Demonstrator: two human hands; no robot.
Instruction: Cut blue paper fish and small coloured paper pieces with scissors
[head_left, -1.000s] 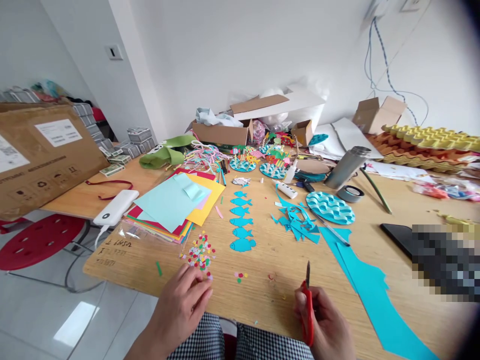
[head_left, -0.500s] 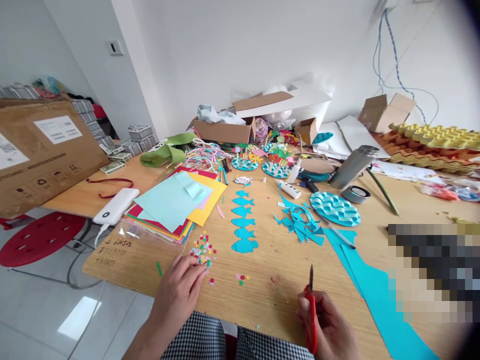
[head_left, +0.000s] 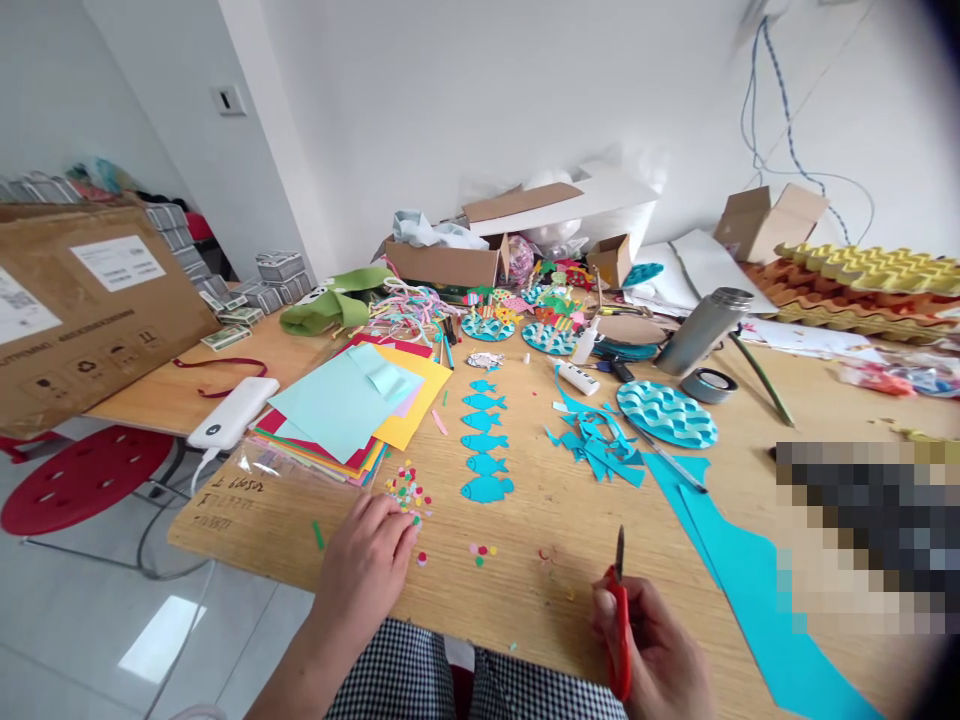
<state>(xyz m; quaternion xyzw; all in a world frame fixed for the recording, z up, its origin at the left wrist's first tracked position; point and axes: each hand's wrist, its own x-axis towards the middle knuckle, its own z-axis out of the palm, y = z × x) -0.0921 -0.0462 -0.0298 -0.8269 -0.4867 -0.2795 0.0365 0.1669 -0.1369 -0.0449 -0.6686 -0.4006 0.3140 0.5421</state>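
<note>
My right hand (head_left: 649, 630) is closed round the red handles of a pair of scissors (head_left: 618, 610), which points up and away over the table's front edge. At the near side of a pile of small coloured paper dots (head_left: 409, 488) rests my left hand (head_left: 375, 550), its fingers bent together and the tips touching the dots. What lies under those fingertips is hidden. Several blue paper fish (head_left: 486, 488) stand in a column beyond the hands. A few loose dots (head_left: 480, 552) lie between the hands, beside small red scraps (head_left: 546, 555).
Coloured paper sheets (head_left: 337, 405) are stacked at the left. Blue offcuts (head_left: 600, 445), a wavy blue disc (head_left: 667, 414), a pen (head_left: 686, 475) and a large blue sheet (head_left: 750, 580) lie right. A metal flask (head_left: 705, 330) and glue bottle (head_left: 577, 378) stand farther back.
My left hand has shifted slightly right and down by the dots, its fingers a little more curled. My right hand still holds the scissors in nearly the same place.
</note>
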